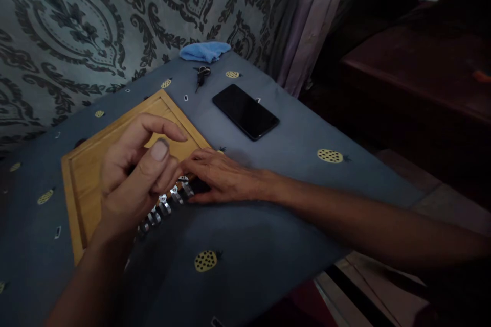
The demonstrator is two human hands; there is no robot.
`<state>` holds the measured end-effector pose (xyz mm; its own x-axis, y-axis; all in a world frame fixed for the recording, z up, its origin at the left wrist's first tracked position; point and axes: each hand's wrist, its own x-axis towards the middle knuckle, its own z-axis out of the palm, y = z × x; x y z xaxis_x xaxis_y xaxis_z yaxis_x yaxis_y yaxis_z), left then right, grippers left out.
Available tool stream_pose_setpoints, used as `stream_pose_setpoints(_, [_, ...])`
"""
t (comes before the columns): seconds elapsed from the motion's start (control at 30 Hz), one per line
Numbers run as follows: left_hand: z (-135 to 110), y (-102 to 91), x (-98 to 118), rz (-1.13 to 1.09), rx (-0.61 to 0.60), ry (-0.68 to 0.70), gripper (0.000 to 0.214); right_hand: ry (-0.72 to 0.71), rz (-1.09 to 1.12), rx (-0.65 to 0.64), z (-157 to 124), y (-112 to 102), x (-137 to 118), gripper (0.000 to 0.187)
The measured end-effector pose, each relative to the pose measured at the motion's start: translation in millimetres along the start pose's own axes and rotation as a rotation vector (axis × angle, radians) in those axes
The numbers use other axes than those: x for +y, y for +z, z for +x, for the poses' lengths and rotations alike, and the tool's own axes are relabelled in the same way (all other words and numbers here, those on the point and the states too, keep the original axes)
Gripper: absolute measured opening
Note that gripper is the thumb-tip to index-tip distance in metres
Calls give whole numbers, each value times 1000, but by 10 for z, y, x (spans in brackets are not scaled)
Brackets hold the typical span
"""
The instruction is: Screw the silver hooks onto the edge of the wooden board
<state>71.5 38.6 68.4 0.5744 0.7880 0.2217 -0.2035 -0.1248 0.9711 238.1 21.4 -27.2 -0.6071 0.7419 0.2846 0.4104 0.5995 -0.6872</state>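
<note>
A row of shiny curved metal clips (pixel 164 205) lies along the near edge of a wooden tray (pixel 71 204) with a raised rim. My left hand (pixel 140 168) is above the tray and the row; its index finger is raised and bent, while the thumb presses against the other curled fingers. What lies inside that grip is hidden. At the right end of the row rests my right hand (pixel 222 176), its fingers and thumb closed around the dark end there. Its fingertips come close to my left fingers.
A black phone (pixel 245 111) lies right of the tray. Farther back are small dark-handled scissors (pixel 202 75) and a folded blue cloth (pixel 205 52). The grey tablecloth (pixel 268 240) has pineapple prints. A patterned curtain (pixel 153 10) hangs behind the table.
</note>
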Motion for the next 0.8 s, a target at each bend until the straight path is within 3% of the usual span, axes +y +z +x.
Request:
stream_pose_setpoints(0.2, [86, -74, 3, -27, -185, -16, 17, -14, -7, -6, 16, 9, 6, 34])
stream_pose_setpoints(0.4, [225, -203, 10, -65, -334, -93, 17, -22, -20, 5, 26, 30, 28, 40])
stream_pose_setpoints(0.57, [286, -201, 5, -77, -430, -111, 17, -22, -47, 4, 24, 33, 32, 39])
stream_pose_setpoints(0.7, [246, -183, 6, -52, -391, -88, 13, -44, -39, 6, 20, 37, 36, 41])
stream_pose_setpoints(0.8, [210, -239, 54, -51, -311, 27, 12, -17, -44, 20, 15, 43, 36, 47])
